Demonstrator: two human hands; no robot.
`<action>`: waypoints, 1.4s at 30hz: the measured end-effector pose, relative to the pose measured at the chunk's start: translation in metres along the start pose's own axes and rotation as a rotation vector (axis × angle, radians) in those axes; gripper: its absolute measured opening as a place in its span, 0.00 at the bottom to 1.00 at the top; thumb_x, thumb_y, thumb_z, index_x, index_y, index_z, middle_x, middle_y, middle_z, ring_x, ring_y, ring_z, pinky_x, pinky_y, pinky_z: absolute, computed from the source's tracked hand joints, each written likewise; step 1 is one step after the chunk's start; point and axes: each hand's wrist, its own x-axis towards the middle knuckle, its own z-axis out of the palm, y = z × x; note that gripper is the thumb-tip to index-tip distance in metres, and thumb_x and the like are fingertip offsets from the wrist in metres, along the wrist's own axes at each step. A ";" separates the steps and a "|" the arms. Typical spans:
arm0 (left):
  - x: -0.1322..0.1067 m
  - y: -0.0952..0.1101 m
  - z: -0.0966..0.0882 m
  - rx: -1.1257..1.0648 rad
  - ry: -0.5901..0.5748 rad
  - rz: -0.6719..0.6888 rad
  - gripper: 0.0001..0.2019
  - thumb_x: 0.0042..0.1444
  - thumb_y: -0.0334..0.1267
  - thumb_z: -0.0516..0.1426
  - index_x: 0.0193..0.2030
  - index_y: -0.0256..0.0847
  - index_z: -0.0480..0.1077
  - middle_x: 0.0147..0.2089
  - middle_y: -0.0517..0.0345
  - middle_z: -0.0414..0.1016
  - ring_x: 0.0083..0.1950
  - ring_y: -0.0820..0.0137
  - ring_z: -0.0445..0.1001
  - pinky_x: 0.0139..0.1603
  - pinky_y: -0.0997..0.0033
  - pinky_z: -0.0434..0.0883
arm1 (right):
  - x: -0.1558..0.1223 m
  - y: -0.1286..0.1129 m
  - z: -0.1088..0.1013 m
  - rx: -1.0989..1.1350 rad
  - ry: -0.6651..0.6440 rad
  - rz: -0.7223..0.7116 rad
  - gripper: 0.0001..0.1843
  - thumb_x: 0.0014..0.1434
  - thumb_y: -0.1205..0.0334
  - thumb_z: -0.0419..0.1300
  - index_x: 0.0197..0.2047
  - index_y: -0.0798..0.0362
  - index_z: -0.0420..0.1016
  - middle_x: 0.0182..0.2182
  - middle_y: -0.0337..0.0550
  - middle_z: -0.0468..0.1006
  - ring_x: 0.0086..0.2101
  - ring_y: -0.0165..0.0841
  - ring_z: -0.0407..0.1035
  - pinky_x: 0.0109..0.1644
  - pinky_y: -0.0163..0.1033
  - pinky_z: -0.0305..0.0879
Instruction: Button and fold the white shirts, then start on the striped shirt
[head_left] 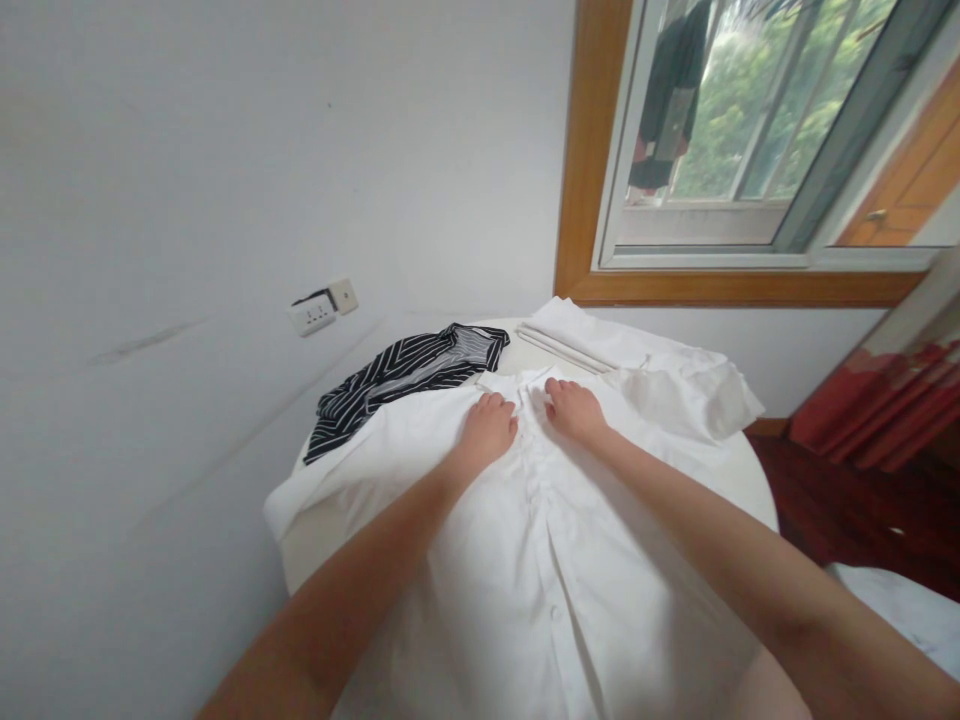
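Note:
A white button-up shirt [487, 560] lies spread over a round white table [302, 545], its collar toward the wall and its button placket running down toward me. My left hand [487, 430] is at the left side of the collar, fingers curled on the cloth. Across the placket, my right hand [576, 410] has its fingers bent and closed on the right side of the collar. The undersides of both hands are hidden, so the exact grip does not show. Beyond my left hand lies a black-and-white striped garment [405, 370], loosely crumpled.
A folded white cloth [600, 335] lies at the table's back right, near the wall. A wall socket [313, 315] sits above the table's left side. The wood-framed window [574, 200] is behind. At right are a red curtain [862, 410] and pale cloth [900, 600].

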 end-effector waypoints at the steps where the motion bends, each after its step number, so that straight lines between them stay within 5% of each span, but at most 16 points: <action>1: 0.006 0.002 -0.003 -0.008 -0.001 -0.001 0.16 0.64 0.40 0.49 0.51 0.39 0.73 0.53 0.44 0.75 0.57 0.58 0.70 0.57 0.59 0.67 | 0.007 0.000 -0.002 0.034 -0.006 -0.012 0.17 0.64 0.63 0.50 0.55 0.55 0.66 0.49 0.54 0.76 0.49 0.42 0.69 0.49 0.41 0.63; 6: 0.036 0.017 -0.010 -0.068 0.041 -0.145 0.18 0.66 0.42 0.46 0.40 0.41 0.76 0.39 0.48 0.79 0.43 0.61 0.77 0.44 0.65 0.68 | 0.034 -0.010 0.001 0.281 -0.009 0.055 0.21 0.65 0.64 0.46 0.60 0.54 0.62 0.50 0.50 0.77 0.48 0.37 0.72 0.47 0.36 0.63; 11: 0.047 0.013 0.000 -0.148 0.244 -0.251 0.19 0.69 0.44 0.42 0.46 0.41 0.72 0.41 0.51 0.79 0.43 0.64 0.77 0.43 0.68 0.67 | 0.036 -0.017 0.017 0.343 -0.029 0.102 0.24 0.66 0.62 0.44 0.63 0.50 0.63 0.50 0.47 0.79 0.49 0.37 0.72 0.47 0.37 0.64; 20: 0.052 -0.017 0.034 -0.332 0.102 -0.207 0.08 0.62 0.32 0.52 0.42 0.40 0.73 0.43 0.53 0.78 0.46 0.67 0.75 0.48 0.70 0.67 | 0.045 -0.004 0.042 0.391 0.005 0.154 0.21 0.63 0.60 0.48 0.57 0.45 0.69 0.39 0.41 0.81 0.39 0.37 0.74 0.39 0.37 0.61; 30: 0.050 -0.007 0.026 -0.263 0.096 -0.193 0.11 0.61 0.34 0.55 0.49 0.47 0.70 0.43 0.56 0.74 0.44 0.67 0.73 0.47 0.70 0.67 | 0.051 0.010 0.053 0.713 0.141 0.159 0.11 0.55 0.63 0.54 0.41 0.49 0.71 0.26 0.34 0.74 0.29 0.31 0.68 0.33 0.34 0.57; 42: 0.052 -0.003 0.024 -0.103 0.040 -0.118 0.13 0.64 0.37 0.50 0.50 0.47 0.74 0.44 0.52 0.71 0.48 0.64 0.72 0.47 0.68 0.67 | 0.045 0.009 0.047 0.691 0.075 0.046 0.21 0.54 0.65 0.54 0.49 0.44 0.78 0.26 0.34 0.76 0.31 0.32 0.69 0.34 0.34 0.58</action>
